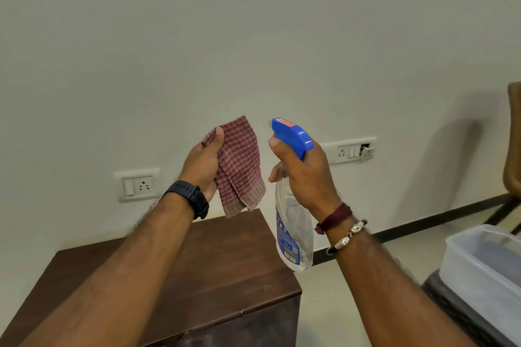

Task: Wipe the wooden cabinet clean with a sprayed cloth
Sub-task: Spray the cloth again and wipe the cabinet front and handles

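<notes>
Left hand (pixel 204 162): fingers grasping the red checked cloth (pixel 239 166), held up above the wooden cabinet (pixel 197 267).
Right hand (pixel 306 175): fingers grasping the spray bottle (pixel 293 234), blue nozzle aimed toward the cloth.
Cabinet: below both hands, against the wall (pixel 197 51).

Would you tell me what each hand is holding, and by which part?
Left hand grips the checked cloth by its upper edge; right hand holds the spray bottle at its neck.

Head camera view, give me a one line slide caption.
Left hand holds a red checked cloth up to the spray bottle gripped in the right hand, above the wooden cabinet.
</notes>
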